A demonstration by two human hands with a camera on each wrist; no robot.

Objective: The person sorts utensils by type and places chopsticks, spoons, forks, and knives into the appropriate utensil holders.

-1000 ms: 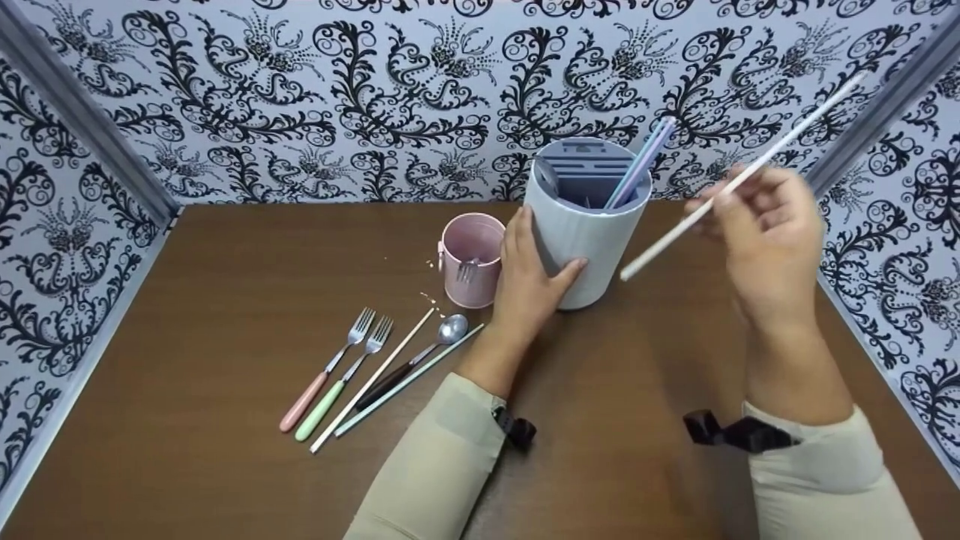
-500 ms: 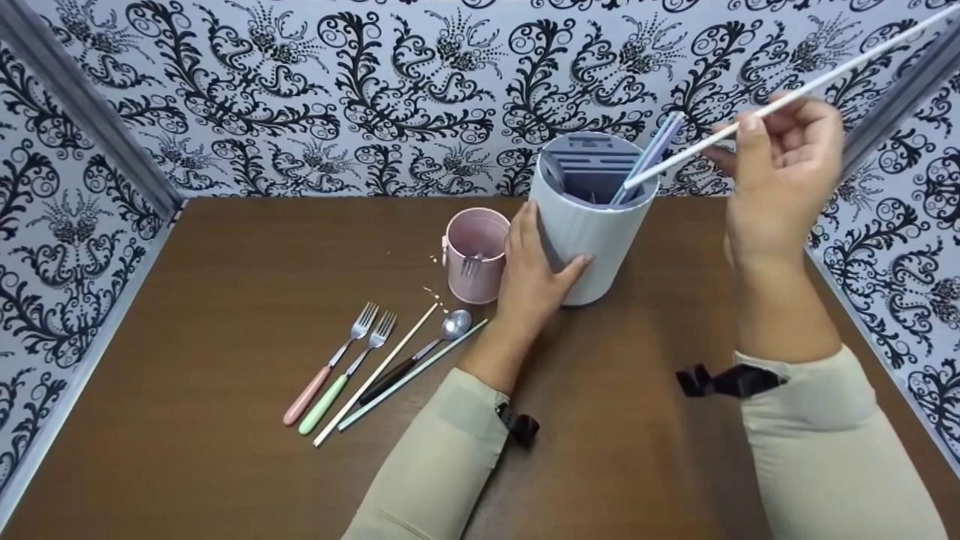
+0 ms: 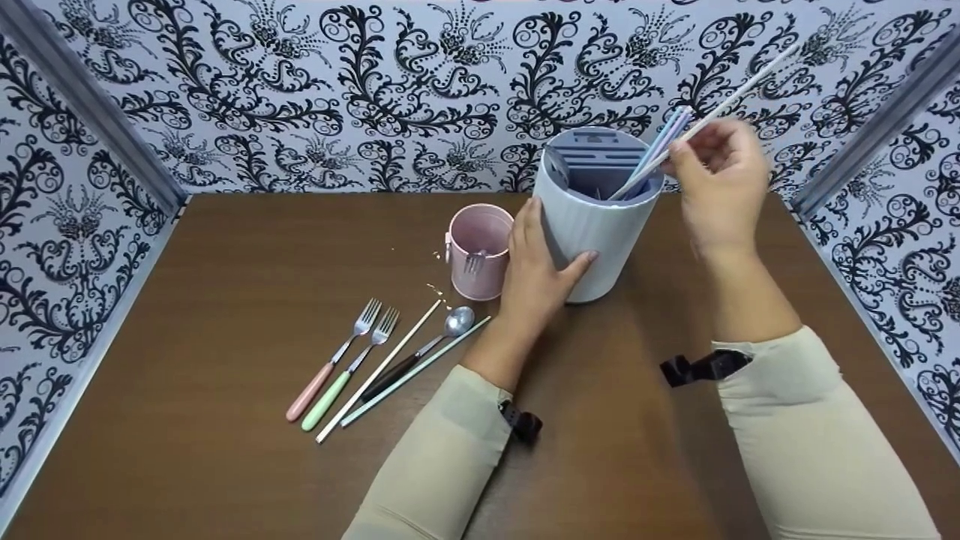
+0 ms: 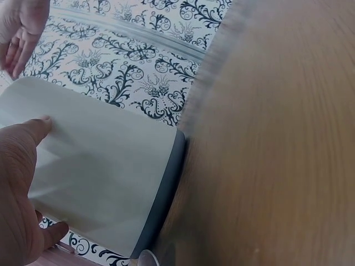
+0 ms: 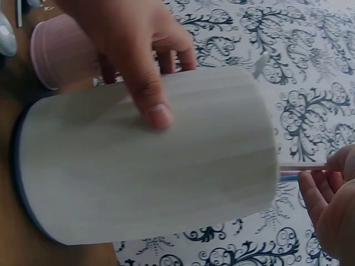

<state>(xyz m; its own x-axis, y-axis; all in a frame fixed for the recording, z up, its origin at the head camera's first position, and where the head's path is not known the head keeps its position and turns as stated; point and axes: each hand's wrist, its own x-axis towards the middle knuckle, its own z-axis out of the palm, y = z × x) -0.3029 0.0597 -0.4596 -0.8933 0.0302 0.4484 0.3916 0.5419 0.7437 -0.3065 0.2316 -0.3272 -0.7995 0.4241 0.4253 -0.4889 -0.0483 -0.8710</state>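
In the head view my left hand (image 3: 534,277) grips the side of a pale grey utensil holder (image 3: 604,240), thumb across its front and fingers along its left side. The holder leans slightly to the right. Between thumb and fingers my right hand (image 3: 724,187) pinches a white chopstick (image 3: 750,84) slanting down into the holder's front compartment. Blue and purple chopsticks (image 3: 670,131) stand there beside it, their lower parts hidden. From the right wrist, the held chopstick (image 5: 302,165) shows at the holder's mouth, alongside a blue one.
Left of the holder stands a pink cup (image 3: 472,285) with a fork (image 3: 474,262) in it. On the brown table lie a pink-handled fork (image 3: 311,391), a green-handled fork (image 3: 328,399), a white chopstick (image 3: 375,375), a dark-handled spoon (image 3: 459,321) and a pale green chopstick (image 3: 420,367). Patterned walls rise behind.
My right hand has brought the white chopstick from the holder's right to above its mouth, then lowered its tip inside. My left hand keeps its grip on the holder.
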